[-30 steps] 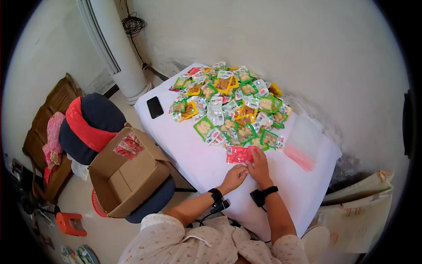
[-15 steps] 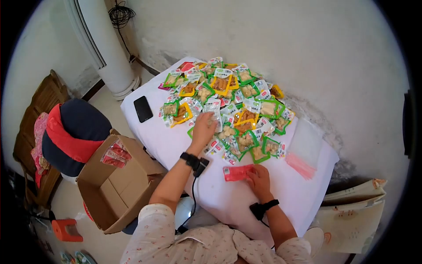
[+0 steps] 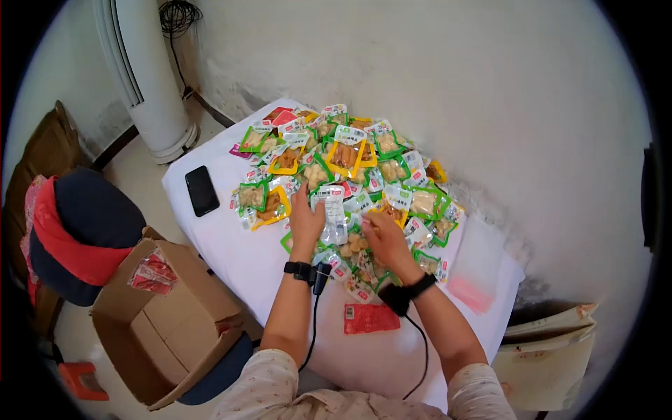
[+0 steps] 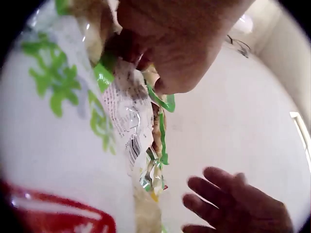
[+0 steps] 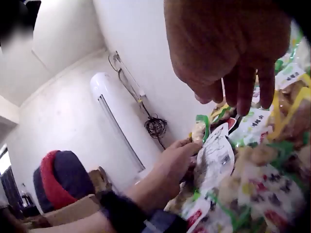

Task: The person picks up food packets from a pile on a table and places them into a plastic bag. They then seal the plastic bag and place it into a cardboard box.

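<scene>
Many small sealed snack packets with green, yellow and white printing lie in a heap on the white-covered table. My left hand reaches in at the left edge of a silver-backed packet; its fingertips are partly hidden among packets, and I cannot tell whether they pinch one. Over the heap just right of that packet is my right hand. Its fingers hang fairly straight with nothing held in the right wrist view. On the cloth near me lies a flat red packet, below the right wrist.
An open cardboard box with red packets inside stands left of the table. A black phone lies at the table's left side. Clear bags with pink edges lie at the right. Cables trail from both wrist cameras.
The right hand has let go of the red packet, left it on the cloth near me, and moved up to the heap. The left hand has shifted to the silver-backed packet's left edge.
</scene>
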{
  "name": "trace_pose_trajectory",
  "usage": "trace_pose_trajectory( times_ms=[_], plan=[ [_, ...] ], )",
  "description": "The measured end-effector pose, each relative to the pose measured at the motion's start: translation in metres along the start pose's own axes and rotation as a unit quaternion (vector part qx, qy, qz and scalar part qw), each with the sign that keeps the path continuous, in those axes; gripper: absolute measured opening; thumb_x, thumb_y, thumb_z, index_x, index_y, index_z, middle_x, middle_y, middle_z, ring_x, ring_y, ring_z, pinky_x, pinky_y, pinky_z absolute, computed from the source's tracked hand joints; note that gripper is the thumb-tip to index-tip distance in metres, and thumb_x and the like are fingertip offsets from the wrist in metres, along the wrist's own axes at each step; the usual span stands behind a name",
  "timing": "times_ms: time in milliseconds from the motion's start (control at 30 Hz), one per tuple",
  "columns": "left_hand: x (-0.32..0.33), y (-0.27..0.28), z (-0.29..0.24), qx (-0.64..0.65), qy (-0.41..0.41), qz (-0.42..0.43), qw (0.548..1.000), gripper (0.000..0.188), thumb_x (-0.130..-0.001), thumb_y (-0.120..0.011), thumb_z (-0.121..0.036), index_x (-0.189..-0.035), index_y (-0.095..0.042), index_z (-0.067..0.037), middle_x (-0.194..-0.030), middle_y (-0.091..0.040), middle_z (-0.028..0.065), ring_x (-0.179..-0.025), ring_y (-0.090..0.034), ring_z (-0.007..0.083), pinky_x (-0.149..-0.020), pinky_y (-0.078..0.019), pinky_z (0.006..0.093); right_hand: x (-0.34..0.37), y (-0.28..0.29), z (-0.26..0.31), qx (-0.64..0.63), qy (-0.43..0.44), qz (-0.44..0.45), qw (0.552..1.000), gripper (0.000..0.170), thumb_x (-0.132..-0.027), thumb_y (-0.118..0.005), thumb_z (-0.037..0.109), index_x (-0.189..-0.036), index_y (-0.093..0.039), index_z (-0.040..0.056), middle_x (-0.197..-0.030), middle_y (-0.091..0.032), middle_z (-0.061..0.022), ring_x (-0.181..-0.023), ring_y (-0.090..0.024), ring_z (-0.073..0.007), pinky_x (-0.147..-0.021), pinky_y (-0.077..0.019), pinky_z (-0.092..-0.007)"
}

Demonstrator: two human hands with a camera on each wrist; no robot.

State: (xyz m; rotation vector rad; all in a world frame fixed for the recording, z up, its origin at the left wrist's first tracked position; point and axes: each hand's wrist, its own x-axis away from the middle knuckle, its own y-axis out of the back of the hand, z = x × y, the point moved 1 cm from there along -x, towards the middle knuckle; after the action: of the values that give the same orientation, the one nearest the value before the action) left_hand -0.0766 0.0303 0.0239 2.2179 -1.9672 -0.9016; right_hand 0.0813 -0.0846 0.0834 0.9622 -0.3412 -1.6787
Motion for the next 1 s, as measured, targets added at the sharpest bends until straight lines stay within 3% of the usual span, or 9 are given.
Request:
trace_pose_trajectory(
  times_ms=[100,133,300,367,500,567,700,900,1000],
  plan=[
    [-0.003,0.0,0.009,0.066,0.046,-0.006,0.997,0.05,-0.08,-0.062,-0.012,-0.126,-0.047,-0.002,-0.11,-0.055,0.0175,-0.092,-0.059,0.0295,-0.076,-0.0486,0.0357,-0.055,-0.041,-0.032,0.042,0.008,-0.008,0.999,0.029,-0.083,-0.058,0.014,-0.108,-0.056,-0.0017,-0.097,-0.059,-0.0213,-0.089,-0.058,-0.0382,-0.076,-0.0469,-0.0428],
    [-0.006,-0.002,0.011,0.06,0.009,-0.035,0.998,0.047,-0.079,-0.064,-0.011,-0.123,-0.05,-0.002,-0.104,-0.057,0.0147,-0.074,-0.059,0.0241,-0.064,-0.0485,0.0321,-0.069,-0.048,-0.033,0.045,0.006,-0.006,0.999,0.029,-0.083,-0.058,0.014,-0.108,-0.056,-0.0017,-0.097,-0.059,-0.0213,-0.089,-0.058,-0.0382,-0.076,-0.0469,-0.0428],
    [-0.016,-0.002,0.013,0.096,0.063,-0.003,0.993,0.05,-0.077,-0.068,-0.01,-0.123,-0.051,-0.004,-0.104,-0.056,0.0127,-0.067,-0.056,0.021,-0.062,-0.0472,0.031,-0.095,-0.076,-0.031,0.129,-0.096,-0.017,0.987,0.035,-0.08,-0.062,0.014,-0.107,-0.054,-0.0055,-0.103,-0.058,-0.0248,-0.096,-0.056,-0.0403,-0.08,-0.0464,-0.0432],
    [-0.018,-0.004,0.013,0.079,0.031,-0.007,0.996,0.051,-0.074,-0.071,-0.008,-0.122,-0.053,-0.005,-0.102,-0.056,0.0071,-0.064,-0.052,0.013,-0.061,-0.0463,0.026,-0.097,-0.084,-0.042,0.073,-0.126,-0.03,0.989,0.037,-0.078,-0.065,0.014,-0.107,-0.055,-0.0073,-0.1,-0.06,-0.0245,-0.092,-0.059,-0.0384,-0.078,-0.0477,-0.042],
    [-0.021,-0.005,0.018,0.128,0.038,0.002,0.991,0.051,-0.074,-0.069,-0.003,-0.122,-0.052,-0.005,-0.1,-0.054,0.0061,-0.064,-0.051,0.0119,-0.061,-0.0449,0.0253,-0.103,-0.084,-0.066,-0.144,-0.268,0.003,0.953,0.035,-0.079,-0.066,0.013,-0.107,-0.059,-0.0065,-0.08,-0.066,-0.0129,-0.071,-0.063,-0.023,-0.063,-0.0483,-0.0318],
    [-0.022,-0.007,0.025,0.157,0.04,0.006,0.987,0.05,-0.075,-0.067,-0.001,-0.122,-0.052,-0.004,-0.097,-0.054,0.0057,-0.065,-0.05,0.011,-0.062,-0.0446,0.0248,-0.102,-0.066,-0.056,-0.252,-0.357,0.035,0.899,0.027,-0.081,-0.064,0.012,-0.103,-0.061,-0.0029,-0.074,-0.063,-0.0042,-0.063,-0.056,-0.0126,-0.055,-0.0438,-0.0257],
    [-0.022,-0.008,0.03,0.222,0.11,0.033,0.968,0.044,-0.078,-0.06,0.002,-0.121,-0.051,-0.003,-0.089,-0.056,0.0092,-0.068,-0.055,0.0178,-0.063,-0.0467,0.0289,-0.089,-0.03,-0.053,-0.302,-0.377,0.017,0.875,0.018,-0.083,-0.061,0.01,-0.097,-0.062,-0.0003,-0.073,-0.059,0.0002,-0.06,-0.049,-0.0073,-0.052,-0.0392,-0.0224],
    [-0.019,-0.011,0.032,0.13,0.036,0.005,0.991,0.041,-0.08,-0.059,0.003,-0.12,-0.053,-0.003,-0.083,-0.054,0.0056,-0.069,-0.053,0.0136,-0.064,-0.0456,0.0255,-0.045,0.021,-0.069,-0.084,-0.227,-0.025,0.97,0.013,-0.089,-0.053,0.014,-0.091,-0.055,0.0007,-0.076,-0.057,-0.0016,-0.064,-0.051,-0.0109,-0.058,-0.0415,-0.0248],
    [-0.019,-0.012,0.033,0.102,0.013,0.002,0.995,0.039,-0.079,-0.059,0.003,-0.118,-0.054,-0.004,-0.085,-0.055,0.0072,-0.07,-0.055,0.0166,-0.065,-0.0468,0.0277,-0.009,0.049,-0.06,-0.071,-0.248,0.008,0.966,0.015,-0.092,-0.051,0.016,-0.094,-0.052,0.0019,-0.074,-0.053,-0.001,-0.068,-0.051,-0.0108,-0.061,-0.042,-0.0255]
  ],
)
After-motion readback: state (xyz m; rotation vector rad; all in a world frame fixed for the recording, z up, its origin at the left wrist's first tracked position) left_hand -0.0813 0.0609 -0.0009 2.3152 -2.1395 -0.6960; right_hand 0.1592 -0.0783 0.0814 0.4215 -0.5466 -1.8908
